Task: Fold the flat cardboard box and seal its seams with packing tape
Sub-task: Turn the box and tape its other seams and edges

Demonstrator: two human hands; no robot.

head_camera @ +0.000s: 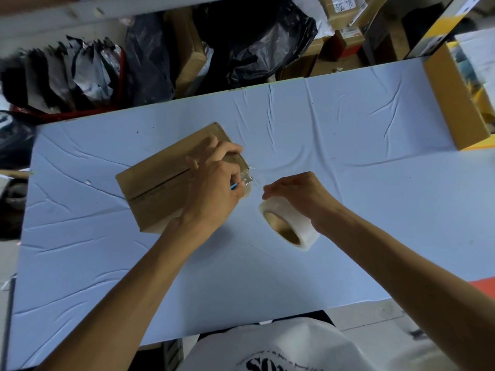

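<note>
**Blue-clothed counter: tape drawn from roll to box end**

Wrinkled pale-blue cloth covers the counter (348,124). Black plastic bags (267,36) and stacked cartons crowd the floor beyond its far edge, and an open brown carton (450,97) sits at the far right corner.

Head view: the folded brown cardboard box (158,183) lies left of centre on the counter, its top seam running toward its right end. The left hand (214,191) rests on that right end. Its grip is clenched round a slim blue tool (234,186), too small to identify, at the box's near right corner. A clear strip of tape (254,179) spans from that end toward the white roll of packing tape (290,226) just right of the box. The roll is tilted, with its brown core facing near. The right hand (302,194) has its grip closed over the roll's top; whether the roll touches the cloth I cannot tell.

By its looks, the box is light, stiff along the folds, easily dented on the panels and likely to slide on the cloth. It is best pressed flat on top beside the seam. The tape is thin, sticky and prone to curl onto itself, so the roll should be held by its rim with the strip kept taut.
</note>
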